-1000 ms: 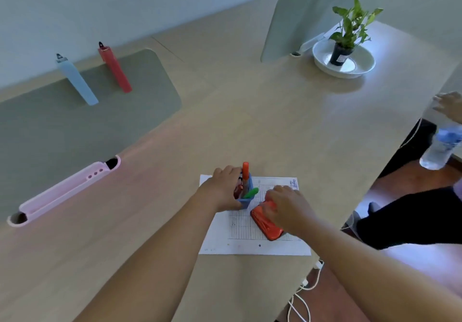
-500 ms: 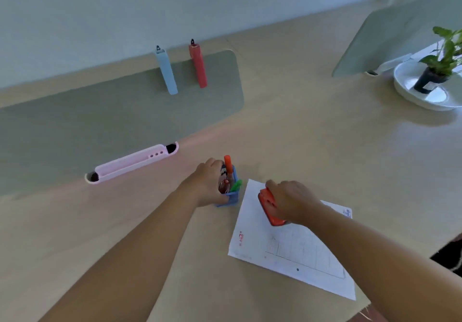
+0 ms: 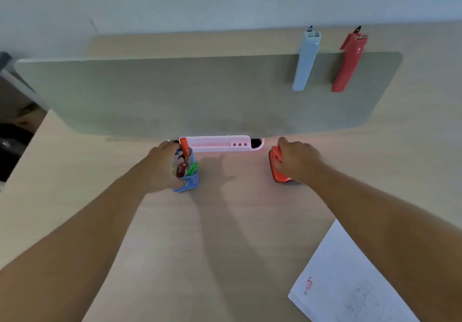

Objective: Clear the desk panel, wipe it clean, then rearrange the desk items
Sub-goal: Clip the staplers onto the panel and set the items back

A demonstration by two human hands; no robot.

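1. Left hand [image 3: 160,166] is wrapped closed around a small blue mesh pen cup [image 3: 188,181] with an orange marker and green pens standing in it. The cup sits on the pale wooden tabletop [image 3: 225,246], close to the far edge and touching or just in front of the left end of a long pink plastic tray [image 3: 220,143].
2. Right hand [image 3: 296,160] is closed over the top of a red-orange plastic stapler-like block [image 3: 278,169]. The block rests on the tabletop just off the tray's right end. I cannot tell how firm the hold is.
3. The grey-green felt desk panel [image 3: 175,96] stands along the far edge. Its face is bare apart from a light-blue clip holder [image 3: 306,61] and a red clip holder [image 3: 348,64] hung over its top right part.
4. A white printed sheet of paper [image 3: 350,284] lies at the near right corner, well apart from both hands.
5. Judgement: rearranging stage, with both items being placed at the foot of the panel.
6. To do it well: set the cup flat before letting go so the pens do not tip, keep it clear of the tray's end, square the red block to the panel, then release one hand at a time.
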